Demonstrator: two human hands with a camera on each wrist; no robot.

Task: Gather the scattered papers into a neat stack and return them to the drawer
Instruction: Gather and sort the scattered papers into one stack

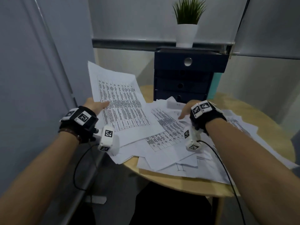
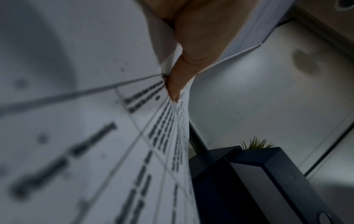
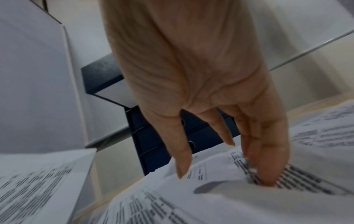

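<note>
1. The left hand point(image 1: 95, 105) pinches a few printed sheets point(image 1: 118, 101) at their left edge, thumb point(image 2: 184, 66) pressed on top, the other fingers hidden beneath; the sheets tilt up off the table.
2. The right hand point(image 1: 186, 112) reaches down with straight, slightly spread fingers point(image 3: 266, 159), their tips pressing into the loose papers point(image 1: 170, 143); it grips nothing that I can make out.
3. Those papers lie scattered and overlapping across the round wooden table point(image 1: 178, 181), some overhanging the near-left edge.
4. At the far side stands a dark blue drawer unit point(image 1: 183, 85), its top drawer point(image 1: 191, 62) pulled out, a potted plant point(image 1: 186, 25) on top.
5. Judged from this, gathering has only begun: a few sheets collected, most still loose, nothing squared or returned to the drawer.
</note>
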